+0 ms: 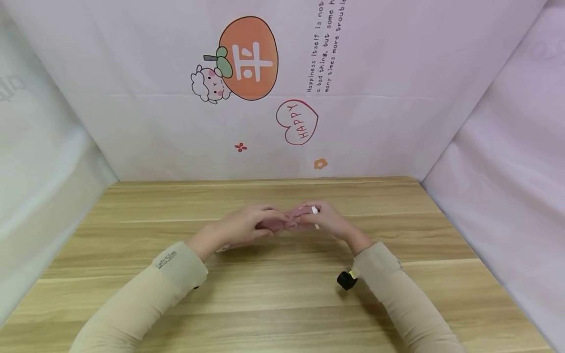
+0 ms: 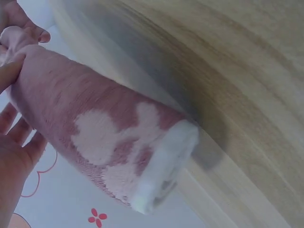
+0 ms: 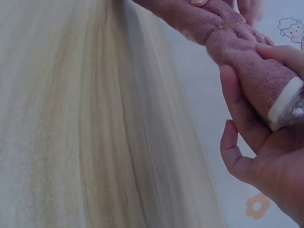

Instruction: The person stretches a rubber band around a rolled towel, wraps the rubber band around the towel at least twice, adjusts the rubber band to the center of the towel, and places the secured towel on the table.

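Observation:
A rolled pink towel point(image 1: 292, 223) with white ends is held up off the table between both hands. Its middle is pinched into a narrow twist, as the right wrist view shows. My left hand point(image 1: 251, 224) grips the towel just left of that twist, and the longer left part, with pale patches, hangs toward the table in the left wrist view point(image 2: 95, 104). On the other side, my right hand point(image 1: 330, 221) holds the shorter right part near its white end, with thumb and fingers around the roll point(image 3: 259, 78).
The hands work above a wooden table point(image 1: 265, 304). White printed cloth point(image 1: 375, 127) rises behind it, with more cloth at both sides. A small black object point(image 1: 346, 280) with a yellow bit shows by the right cuff.

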The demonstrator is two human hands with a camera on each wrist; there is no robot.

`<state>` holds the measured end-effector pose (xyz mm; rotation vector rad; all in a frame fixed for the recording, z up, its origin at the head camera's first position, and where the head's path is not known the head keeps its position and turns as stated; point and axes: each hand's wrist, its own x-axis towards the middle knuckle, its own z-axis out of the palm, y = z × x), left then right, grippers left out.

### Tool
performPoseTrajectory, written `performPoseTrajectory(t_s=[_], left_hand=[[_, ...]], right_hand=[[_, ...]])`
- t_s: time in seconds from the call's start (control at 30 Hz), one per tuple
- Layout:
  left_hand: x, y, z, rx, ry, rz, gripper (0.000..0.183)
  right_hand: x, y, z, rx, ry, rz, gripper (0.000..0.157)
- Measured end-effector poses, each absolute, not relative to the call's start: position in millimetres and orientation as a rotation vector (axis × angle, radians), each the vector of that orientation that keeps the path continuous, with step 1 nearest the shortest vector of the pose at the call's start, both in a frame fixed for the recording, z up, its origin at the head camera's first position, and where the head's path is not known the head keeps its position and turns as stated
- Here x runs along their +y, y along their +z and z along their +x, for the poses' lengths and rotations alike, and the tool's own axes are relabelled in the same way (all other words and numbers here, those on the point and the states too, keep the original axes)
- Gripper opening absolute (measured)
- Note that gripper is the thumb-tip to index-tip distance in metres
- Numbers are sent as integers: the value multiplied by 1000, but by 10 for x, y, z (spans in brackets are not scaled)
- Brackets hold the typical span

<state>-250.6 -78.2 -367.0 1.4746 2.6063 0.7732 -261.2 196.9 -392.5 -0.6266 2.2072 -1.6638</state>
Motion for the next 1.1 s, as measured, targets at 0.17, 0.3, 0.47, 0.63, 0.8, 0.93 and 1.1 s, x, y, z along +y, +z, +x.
performPoseTrajectory(t_s=[0.17,0.3,0.47,0.63,0.8,0.93,1.1], left_hand=[[-782,-3671,-2493,2641,811,1501,38],[-766,-3662,-2485,2648,811,1506,36],[-736,-3649,-2479,2628,821,1615,32],[-702,-3609,-2458,2619,809,1764,25],[-683,-3572,-2426,2642,693,1762,17],[-665,-3549,-2418,2654,602,1748,14],[-616,-3510,-2403,2688,540,1713,10]], right_hand=[[1996,-3922,-2629,2151,-1688,-650,28],[2013,-3912,-2631,2128,-1698,-699,29],[2027,-3906,-2636,2077,-1710,-711,29],[2034,-3924,-2642,1996,-1736,-678,29],[2026,-3939,-2633,1947,-1747,-647,29],[2014,-3938,-2638,1950,-1741,-646,30],[2005,-3917,-2655,1989,-1728,-616,30]])
